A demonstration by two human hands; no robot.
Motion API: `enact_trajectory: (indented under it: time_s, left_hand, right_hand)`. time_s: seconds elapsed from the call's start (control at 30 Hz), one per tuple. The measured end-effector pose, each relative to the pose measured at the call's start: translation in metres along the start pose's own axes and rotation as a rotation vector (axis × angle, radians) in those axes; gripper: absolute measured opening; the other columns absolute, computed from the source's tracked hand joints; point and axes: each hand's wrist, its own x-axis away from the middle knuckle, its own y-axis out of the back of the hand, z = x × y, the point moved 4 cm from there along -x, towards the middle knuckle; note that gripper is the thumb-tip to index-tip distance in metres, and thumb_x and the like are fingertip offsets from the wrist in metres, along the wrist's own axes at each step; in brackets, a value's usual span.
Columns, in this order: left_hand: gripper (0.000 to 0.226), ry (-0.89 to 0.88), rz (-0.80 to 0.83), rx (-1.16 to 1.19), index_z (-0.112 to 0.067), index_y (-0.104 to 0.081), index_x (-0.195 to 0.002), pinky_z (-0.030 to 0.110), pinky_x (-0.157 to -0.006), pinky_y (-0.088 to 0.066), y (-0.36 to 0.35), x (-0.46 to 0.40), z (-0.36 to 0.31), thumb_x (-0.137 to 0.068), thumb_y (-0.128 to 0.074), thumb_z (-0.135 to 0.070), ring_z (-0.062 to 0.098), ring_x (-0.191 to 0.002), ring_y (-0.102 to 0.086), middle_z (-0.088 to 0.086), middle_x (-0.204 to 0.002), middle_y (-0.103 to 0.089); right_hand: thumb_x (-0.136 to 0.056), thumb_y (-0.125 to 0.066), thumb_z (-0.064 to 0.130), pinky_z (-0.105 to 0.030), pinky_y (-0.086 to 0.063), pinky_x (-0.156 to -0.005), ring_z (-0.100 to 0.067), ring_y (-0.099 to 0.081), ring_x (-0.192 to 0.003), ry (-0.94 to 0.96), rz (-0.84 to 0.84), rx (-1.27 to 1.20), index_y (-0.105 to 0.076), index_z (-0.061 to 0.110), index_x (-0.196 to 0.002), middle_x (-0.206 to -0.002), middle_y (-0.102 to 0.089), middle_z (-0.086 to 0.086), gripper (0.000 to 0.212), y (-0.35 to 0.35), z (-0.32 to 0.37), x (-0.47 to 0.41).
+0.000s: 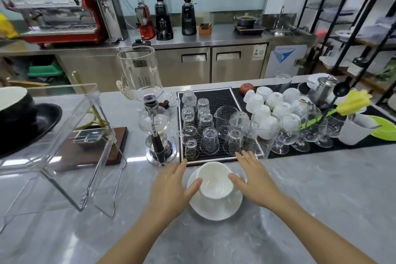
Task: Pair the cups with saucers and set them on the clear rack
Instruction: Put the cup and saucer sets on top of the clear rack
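Observation:
A white cup (215,180) stands upright on a white saucer (216,207) on the grey counter in front of me. My left hand (171,186) lies to the left of the pair, fingers straight, its thumb touching the cup's rim. To the right, my right hand (254,180) has straight fingers and its thumb at the cup's right side. The clear rack (64,135) stands at the left, and a black cup (12,105) on a black saucer (46,118) sits on its top. Several white cups (270,100) lie upside down at the back right.
A black mat (216,96) with several upturned glasses lies just behind the cup. A glass siphon brewer (156,126) stands to its left. Stemmed glasses (300,133), a white jug (355,130), a green plate (385,128) and a yellow flower (351,103) crowd the right.

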Motion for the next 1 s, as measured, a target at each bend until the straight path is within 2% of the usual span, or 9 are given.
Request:
enact_trajectory:
  time_s: [0.17,0.27,0.33,0.43,0.57,0.67,0.8,0.9,1.0]
  left_hand:
    - [0.076,0.211,-0.036,0.286,-0.023,-0.06,-0.137,0.035,-0.1,-0.049,-0.003,0.004,0.007,-0.075,-0.069,-0.067,0.016,-0.124,-0.059,-0.003,-0.138,-0.063]
    - [0.074,0.34,-0.027,0.433,-0.022,-0.065,-0.13,0.034,-0.088,-0.053,-0.009,0.005,0.01,-0.07,-0.077,-0.063,0.015,-0.102,-0.065,-0.002,-0.124,-0.069]
    - [0.075,0.398,-0.021,0.471,-0.025,-0.064,-0.13,0.034,-0.084,-0.053,-0.01,0.005,0.01,-0.067,-0.08,-0.062,0.016,-0.095,-0.066,-0.003,-0.115,-0.068]
    - [0.077,0.497,0.035,0.547,-0.026,-0.063,-0.126,0.032,-0.077,-0.053,-0.014,0.003,0.013,-0.061,-0.084,-0.061,0.017,-0.091,-0.068,-0.002,-0.105,-0.068]
    - [0.078,0.617,0.134,0.708,-0.019,-0.069,-0.111,0.038,-0.064,-0.064,-0.023,0.001,0.015,-0.046,-0.086,-0.059,0.021,-0.064,-0.072,0.01,-0.097,-0.073]
    - [0.064,0.686,0.189,0.823,-0.017,-0.072,-0.101,0.039,-0.055,-0.064,-0.029,-0.003,0.015,-0.047,-0.089,-0.046,0.025,-0.059,-0.074,0.015,-0.103,-0.072]
    - [0.057,0.719,0.27,0.875,-0.016,-0.07,-0.103,0.049,-0.062,-0.065,-0.031,-0.005,0.013,-0.054,-0.089,-0.037,0.027,-0.061,-0.075,0.015,-0.1,-0.075]
    - [0.046,0.725,0.312,0.861,-0.013,-0.069,-0.102,0.049,-0.064,-0.065,-0.032,-0.005,0.012,-0.065,-0.087,-0.033,0.028,-0.059,-0.073,0.018,-0.098,-0.076]
    - [0.042,0.719,0.332,0.873,-0.008,-0.068,-0.101,0.047,-0.063,-0.065,-0.032,-0.006,0.011,-0.07,-0.086,-0.03,0.028,-0.058,-0.072,0.017,-0.091,-0.075]
  right_hand:
    - [-0.09,-0.06,0.047,-0.037,-0.03,-0.112,-0.021,-0.034,-0.141,-0.109,-0.045,-0.226,-0.04,0.018,-0.148,-0.153,-0.04,-0.002,0.068,-0.001,-0.006,0.001]
    - [-0.084,-0.069,0.045,-0.032,-0.046,-0.088,-0.018,-0.056,-0.11,-0.214,-0.036,-0.42,-0.052,0.02,-0.137,-0.13,-0.057,-0.003,0.062,-0.006,-0.012,0.0]
    - [-0.077,-0.075,0.048,-0.038,-0.055,-0.079,-0.019,-0.063,-0.094,-0.292,-0.01,-0.541,-0.057,0.024,-0.128,-0.112,-0.061,-0.002,0.06,-0.01,-0.019,-0.001]
    - [-0.07,-0.081,0.05,-0.037,-0.06,-0.066,-0.022,-0.067,-0.083,-0.385,0.068,-0.67,-0.061,0.021,-0.117,-0.103,-0.062,-0.006,0.059,-0.016,-0.027,-0.004]
    - [-0.075,-0.081,0.037,-0.047,-0.062,-0.058,-0.027,-0.069,-0.072,-0.427,0.106,-0.786,-0.065,0.011,-0.099,-0.094,-0.067,-0.011,0.039,-0.02,-0.023,-0.004]
    - [-0.076,-0.08,0.035,-0.041,-0.06,-0.05,-0.026,-0.068,-0.068,-0.436,0.125,-0.807,-0.063,0.01,-0.099,-0.092,-0.066,-0.01,0.038,-0.02,-0.02,-0.003]
    - [-0.075,-0.081,0.033,-0.045,-0.061,-0.054,-0.027,-0.068,-0.06,-0.461,0.221,-0.865,-0.06,0.007,-0.102,-0.093,-0.069,-0.015,0.043,-0.021,-0.021,-0.005]
    - [-0.077,-0.08,0.032,-0.05,-0.062,-0.059,-0.028,-0.068,-0.058,-0.474,0.292,-0.874,-0.057,0.007,-0.096,-0.083,-0.068,-0.014,0.04,-0.022,-0.022,-0.007]
    - [-0.078,-0.079,0.031,-0.046,-0.06,-0.055,-0.029,-0.068,-0.057,-0.449,0.305,-0.88,-0.054,0.007,-0.092,-0.078,-0.065,-0.011,0.037,-0.022,-0.021,-0.009]
